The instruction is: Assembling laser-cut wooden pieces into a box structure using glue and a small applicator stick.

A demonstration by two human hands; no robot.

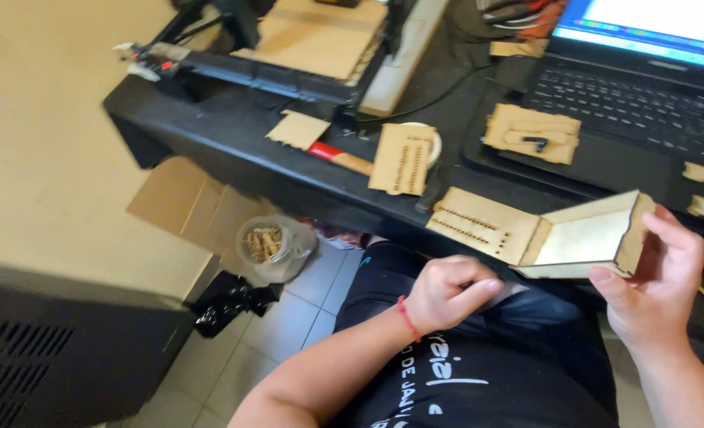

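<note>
Right hand [653, 289] gripping folded wooden box part [586, 238], left hand [447, 293] loosely curled beside it, perforated panel [483, 224] on black desk [233, 127], laptop [637, 95], possibly jar [269, 246] below

The laptop [645, 87] at the far right is cut off by the top and right edges, so only part of its screen shows. The right hand [657, 285] hides the near right end of the wooden box piece [586, 238]. What the closed left hand [447, 293] holds cannot be told. The contents of the clear bag [273, 247] on the floor are too small to identify.
</note>
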